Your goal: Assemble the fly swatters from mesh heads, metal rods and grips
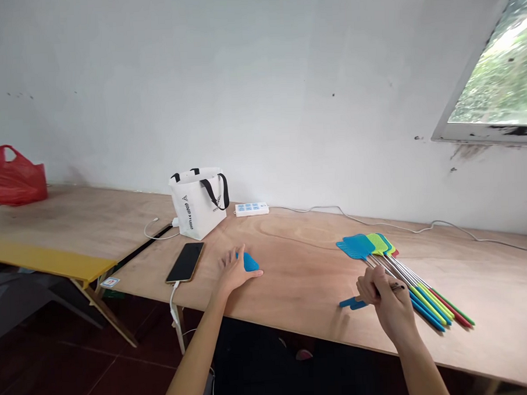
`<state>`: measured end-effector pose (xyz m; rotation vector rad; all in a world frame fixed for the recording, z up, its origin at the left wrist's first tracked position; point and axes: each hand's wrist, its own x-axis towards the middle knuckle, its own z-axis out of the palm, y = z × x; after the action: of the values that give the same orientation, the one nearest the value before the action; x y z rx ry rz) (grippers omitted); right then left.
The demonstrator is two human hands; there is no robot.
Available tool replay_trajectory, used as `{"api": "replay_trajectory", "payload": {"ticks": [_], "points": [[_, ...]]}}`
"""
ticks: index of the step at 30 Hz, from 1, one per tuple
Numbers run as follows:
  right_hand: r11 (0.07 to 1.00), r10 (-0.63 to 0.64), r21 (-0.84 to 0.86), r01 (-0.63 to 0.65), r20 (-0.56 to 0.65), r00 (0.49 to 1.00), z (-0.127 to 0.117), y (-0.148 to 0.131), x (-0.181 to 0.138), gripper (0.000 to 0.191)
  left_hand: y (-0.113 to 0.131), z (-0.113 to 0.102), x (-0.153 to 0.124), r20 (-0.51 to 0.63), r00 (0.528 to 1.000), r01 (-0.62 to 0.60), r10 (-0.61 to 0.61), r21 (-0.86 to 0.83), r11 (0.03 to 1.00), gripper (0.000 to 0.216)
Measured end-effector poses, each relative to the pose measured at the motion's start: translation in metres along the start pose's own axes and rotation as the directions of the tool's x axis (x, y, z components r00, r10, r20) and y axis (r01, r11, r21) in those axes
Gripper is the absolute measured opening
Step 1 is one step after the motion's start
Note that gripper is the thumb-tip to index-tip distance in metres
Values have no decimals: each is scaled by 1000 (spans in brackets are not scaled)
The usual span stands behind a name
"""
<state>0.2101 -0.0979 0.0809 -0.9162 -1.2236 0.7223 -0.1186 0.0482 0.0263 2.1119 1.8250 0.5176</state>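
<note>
My left hand [234, 270] lies flat on the wooden table [301, 271], fingers spread beside and partly over a small blue mesh swatter head [250, 261]. My right hand [379, 291] is closed in a pinch round a thin metal rod with a blue handle end [352, 303] sticking out to its left. Just right of that hand lies a bundle of fly swatters [407, 278], blue, green and red, their heads pointing to the wall and their handles toward me.
A smartphone [185, 262] on a white cable lies left of my left hand. Behind it stand a white tote bag [198, 203] and a power strip [252, 209]. A red plastic bag [13, 176] sits far left; a yellow board [48, 259] edges the left table.
</note>
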Motion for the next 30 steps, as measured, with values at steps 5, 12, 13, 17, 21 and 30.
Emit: {"api": "replay_trajectory", "payload": {"ticks": [5, 12, 13, 17, 21, 30], "points": [[994, 61, 95, -54, -70, 996, 8, 4, 9, 59, 24, -4, -9, -72, 994, -93, 84, -130, 987, 82], [967, 101, 239, -88, -46, 994, 20, 7, 10, 59, 94, -3, -55, 72, 916, -290, 394, -559, 777, 57], [951, 112, 292, -100, -26, 993, 23, 5, 7, 60, 104, -1, -64, 107, 889, -300, 446, -601, 741, 56], [859, 182, 486, -163, 7, 983, 38, -4, -3, 61, 137, 11, -92, 193, 711, -340, 677, -748, 570, 45], [798, 277, 555, -234, 8, 961, 39, 0, -2, 62, 149, 21, -105, 339, 661, -249, 669, -743, 622, 45], [664, 429, 679, -313, -4, 903, 21, 2, 7, 60, 160, 11, -111, 242, 718, -349, 653, -687, 638, 29]]}}
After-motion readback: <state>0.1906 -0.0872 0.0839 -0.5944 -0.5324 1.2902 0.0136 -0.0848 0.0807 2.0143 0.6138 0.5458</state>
